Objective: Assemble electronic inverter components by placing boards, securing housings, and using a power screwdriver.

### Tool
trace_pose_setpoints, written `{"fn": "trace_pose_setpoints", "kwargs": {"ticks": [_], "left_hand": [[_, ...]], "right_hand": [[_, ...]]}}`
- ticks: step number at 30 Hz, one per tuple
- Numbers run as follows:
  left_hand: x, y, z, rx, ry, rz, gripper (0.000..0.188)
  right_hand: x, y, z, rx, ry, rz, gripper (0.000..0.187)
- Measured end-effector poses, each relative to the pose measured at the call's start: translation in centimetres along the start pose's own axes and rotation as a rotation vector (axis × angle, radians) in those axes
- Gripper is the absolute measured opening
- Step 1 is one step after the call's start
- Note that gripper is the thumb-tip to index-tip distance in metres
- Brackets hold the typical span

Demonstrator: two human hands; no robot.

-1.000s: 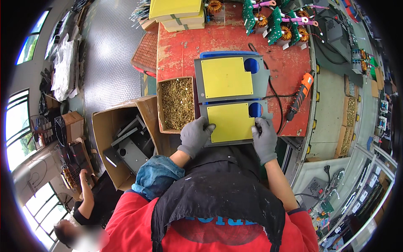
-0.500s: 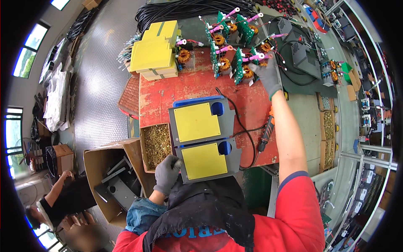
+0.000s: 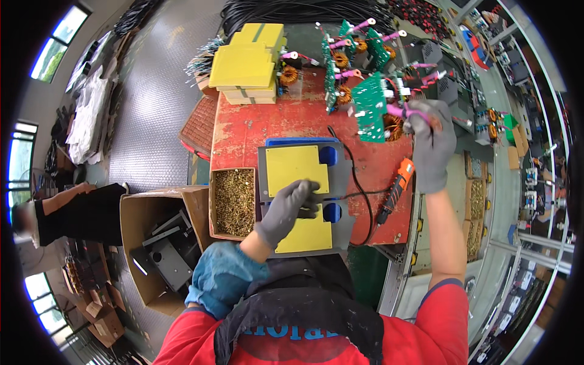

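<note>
My right hand (image 3: pixel 433 143), in a grey glove, grips the pink-sleeved lead of a green circuit board (image 3: pixel 370 109), which hangs above the red table with a copper-wound coil beneath it. My left hand (image 3: pixel 289 210), also gloved, hovers over two grey metal plates (image 3: pixel 342 228) side by side; its fingers are loosely bent and apart, with nothing seen in them. On each plate lies a yellow sheet (image 3: pixel 297 167), the nearer one partly hidden by that hand. Blue pieces show beneath the plates and through their round holes. More circuit boards (image 3: pixel 330 76) with coils stand at the back.
An orange and black power screwdriver (image 3: pixel 395 190) with a cable lies on the red table (image 3: pixel 240 137). A box of brass-coloured screws (image 3: pixel 233 204) sits left of the plates, near a carton (image 3: pixel 198 213) of metal parts. Yellow sheets (image 3: pixel 243 67) are stacked behind. Another person (image 3: pixel 79 213) is far left.
My right hand has lifted a circuit board out of the group and brought it nearer. My left hand has moved from the plates' near left edge to over them.
</note>
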State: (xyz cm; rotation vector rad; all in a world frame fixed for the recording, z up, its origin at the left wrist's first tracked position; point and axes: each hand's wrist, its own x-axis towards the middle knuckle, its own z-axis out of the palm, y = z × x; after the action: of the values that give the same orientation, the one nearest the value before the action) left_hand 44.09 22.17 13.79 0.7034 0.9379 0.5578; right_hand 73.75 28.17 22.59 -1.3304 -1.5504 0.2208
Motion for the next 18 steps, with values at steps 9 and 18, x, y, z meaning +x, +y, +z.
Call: {"fn": "trace_pose_setpoints", "kwargs": {"ticks": [9,18], "left_hand": [[1.5,0.3,3.5,-0.773,-0.505,-0.273,0.072],[-4.3,0.1,-0.7,-0.741,-0.347,-0.063,0.067]], "right_hand": [[-14.7,-12.7,-2.8,0.124,-0.735,-0.401,0.024],[-19.9,-12.5,-0.2,0.243,-0.597,-0.554,0.029]]}}
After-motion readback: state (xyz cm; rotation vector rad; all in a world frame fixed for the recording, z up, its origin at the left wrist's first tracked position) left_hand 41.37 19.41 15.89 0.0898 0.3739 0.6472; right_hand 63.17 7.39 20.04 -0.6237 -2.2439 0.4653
